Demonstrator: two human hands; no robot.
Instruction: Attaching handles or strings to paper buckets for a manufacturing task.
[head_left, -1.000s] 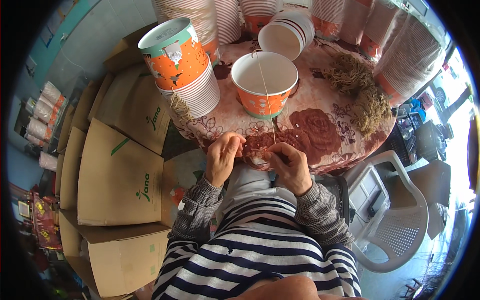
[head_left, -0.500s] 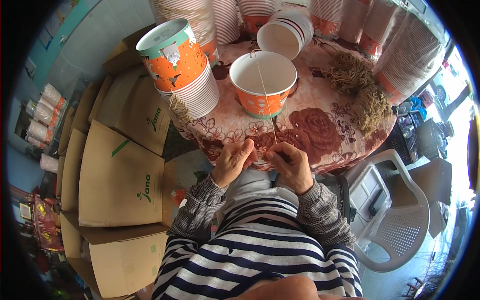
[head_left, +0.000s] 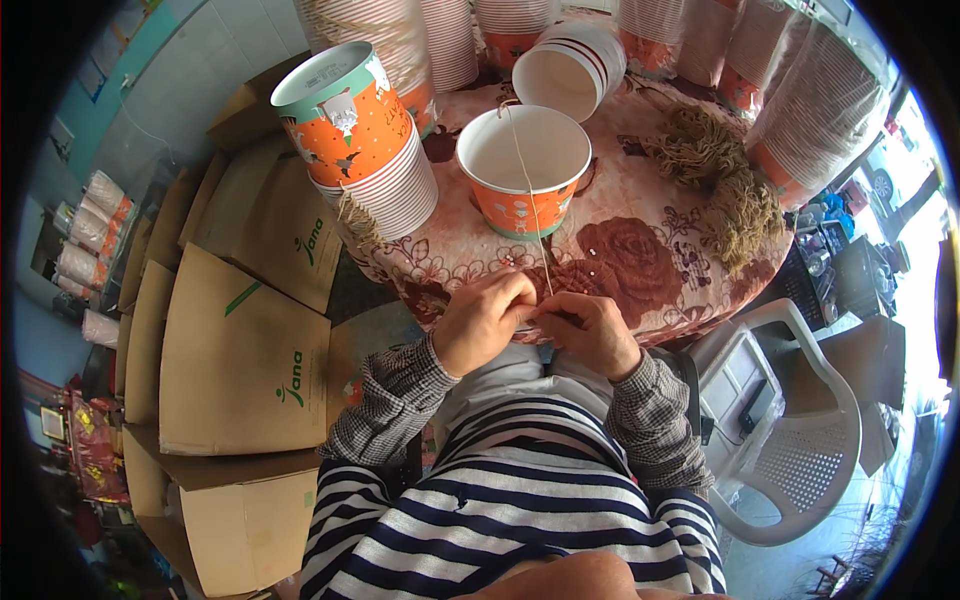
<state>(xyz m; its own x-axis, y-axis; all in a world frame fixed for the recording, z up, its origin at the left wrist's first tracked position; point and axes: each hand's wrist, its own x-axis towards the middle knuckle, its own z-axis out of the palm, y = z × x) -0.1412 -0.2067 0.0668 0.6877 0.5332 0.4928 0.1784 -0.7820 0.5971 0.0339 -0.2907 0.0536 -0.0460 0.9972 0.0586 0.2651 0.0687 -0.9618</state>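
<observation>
An orange paper bucket (head_left: 522, 208) with a white inside stands upright on the table in front of me. A thin string (head_left: 527, 170) runs from its far rim, across the opening and over the near rim, down to my hands. Near the table's front edge, my right hand (head_left: 590, 330) pinches the string's end between thumb and fingers. My left hand (head_left: 486, 318) is closed, its fingertips meeting the right hand's at the string. The fingers hide the very end of the string.
Stacked paper buckets (head_left: 345, 110), the top ones upside down, stand at left. More nested buckets (head_left: 570, 70) lie on their side behind. Bundles of twine (head_left: 745, 215) rest on the flowered tablecloth (head_left: 620, 260). Cardboard boxes (head_left: 245, 360) are at left, a plastic chair (head_left: 800, 440) at right.
My left hand has moved right and up, and its fingers now meet the right hand's. The right hand has turned slightly, still at the string. The bucket has shifted very slightly.
</observation>
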